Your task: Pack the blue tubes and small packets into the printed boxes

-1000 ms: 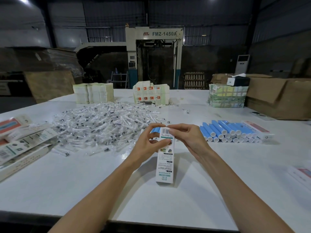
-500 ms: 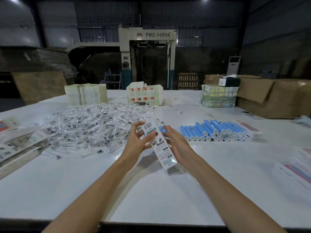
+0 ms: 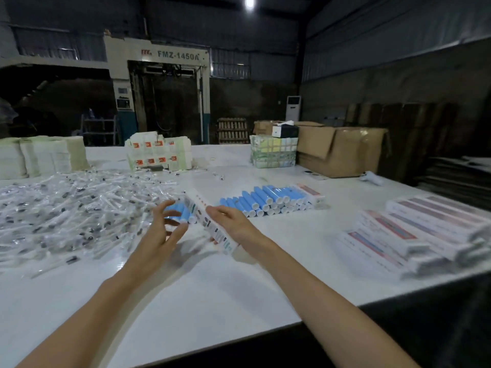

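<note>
1. The printed box (image 3: 203, 217) is held tilted above the white table (image 3: 212, 288), in front of the person. Its far end points up and to the left; its near end slopes down towards the right wrist.
2. The right hand (image 3: 233, 224) grips the box along its right long edge, back of the hand towards the camera. Its fingers (image 3: 218, 212) curl round the box near the middle of its length; the fingertips are hidden behind the box.
3. The left hand (image 3: 156, 237) is just to the left of the box, fingers spread wide and nearly straight, clasping nothing. Motion blur hides whether the thumb tip touches the box.
4. A few loose blue tubes (image 3: 176, 211) show between the spread left fingers (image 3: 162, 211) and the far end of the box. Whether they lie on the table or touch the box cannot be told.
5. A row of blue tubes (image 3: 265, 199) lies on the table beyond the right hand, white caps towards the person, apart from both hands.
6. The heap of small packets (image 3: 69, 208), clear with dark marks, covers the left part of the table and reaches close to the left hand.
7. Long closed boxes (image 3: 414, 235) lie stacked side by side at the right edge of the table, well apart from the hands.
8. Along the far edge of the table are pale stacks of flat cartons (image 3: 39, 155) and a brown cardboard carton (image 3: 342, 150). Behind the table stands a machine (image 3: 176, 55) marked FMZ-1450A.
</note>
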Action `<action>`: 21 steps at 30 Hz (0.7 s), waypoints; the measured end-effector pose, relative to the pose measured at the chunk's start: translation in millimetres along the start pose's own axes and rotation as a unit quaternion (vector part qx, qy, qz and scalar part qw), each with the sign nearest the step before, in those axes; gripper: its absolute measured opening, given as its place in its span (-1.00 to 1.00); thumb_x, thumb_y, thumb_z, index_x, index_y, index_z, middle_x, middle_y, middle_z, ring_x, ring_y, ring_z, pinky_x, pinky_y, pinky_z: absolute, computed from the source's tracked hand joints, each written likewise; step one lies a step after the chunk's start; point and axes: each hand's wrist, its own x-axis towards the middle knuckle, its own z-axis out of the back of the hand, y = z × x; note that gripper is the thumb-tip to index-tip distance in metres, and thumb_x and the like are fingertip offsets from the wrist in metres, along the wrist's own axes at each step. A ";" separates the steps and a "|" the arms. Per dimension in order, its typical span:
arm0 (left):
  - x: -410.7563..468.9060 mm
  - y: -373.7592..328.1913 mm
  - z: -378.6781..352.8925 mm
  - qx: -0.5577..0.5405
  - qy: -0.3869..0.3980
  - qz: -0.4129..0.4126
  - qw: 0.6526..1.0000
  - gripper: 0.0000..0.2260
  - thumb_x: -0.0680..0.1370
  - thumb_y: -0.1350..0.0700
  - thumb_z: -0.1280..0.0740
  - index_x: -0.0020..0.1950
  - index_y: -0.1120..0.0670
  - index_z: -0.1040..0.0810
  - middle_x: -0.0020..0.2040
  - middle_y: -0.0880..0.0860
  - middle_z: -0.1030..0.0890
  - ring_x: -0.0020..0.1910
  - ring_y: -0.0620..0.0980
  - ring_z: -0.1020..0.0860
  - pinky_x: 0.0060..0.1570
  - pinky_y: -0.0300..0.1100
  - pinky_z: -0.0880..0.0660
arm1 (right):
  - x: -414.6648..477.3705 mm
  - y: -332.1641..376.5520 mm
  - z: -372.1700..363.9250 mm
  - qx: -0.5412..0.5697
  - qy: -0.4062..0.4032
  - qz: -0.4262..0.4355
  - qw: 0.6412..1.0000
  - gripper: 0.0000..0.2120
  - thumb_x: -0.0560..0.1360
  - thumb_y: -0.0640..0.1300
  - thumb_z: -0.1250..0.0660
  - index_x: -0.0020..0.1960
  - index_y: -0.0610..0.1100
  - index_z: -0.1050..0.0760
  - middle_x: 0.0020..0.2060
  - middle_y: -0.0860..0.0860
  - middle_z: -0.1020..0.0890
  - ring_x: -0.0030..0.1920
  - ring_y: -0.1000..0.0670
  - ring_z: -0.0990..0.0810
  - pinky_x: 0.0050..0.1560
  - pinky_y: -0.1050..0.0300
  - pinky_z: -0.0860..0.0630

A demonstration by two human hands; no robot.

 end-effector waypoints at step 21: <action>-5.9 5.7 8.3 0.180 0.063 -0.051 0.980 -0.74 0.67 0.23 -0.40 0.25 -0.12 -0.64 0.24 -0.14 -0.63 0.31 -0.16 -0.51 0.21 -0.09 -0.50 | -182.9 31.7 272.4 -0.676 -0.359 -0.129 0.631 -0.52 0.63 0.23 -0.31 0.37 -0.09 -0.50 0.24 -0.11 -0.56 0.25 -0.11 -0.52 0.19 -0.01 -0.51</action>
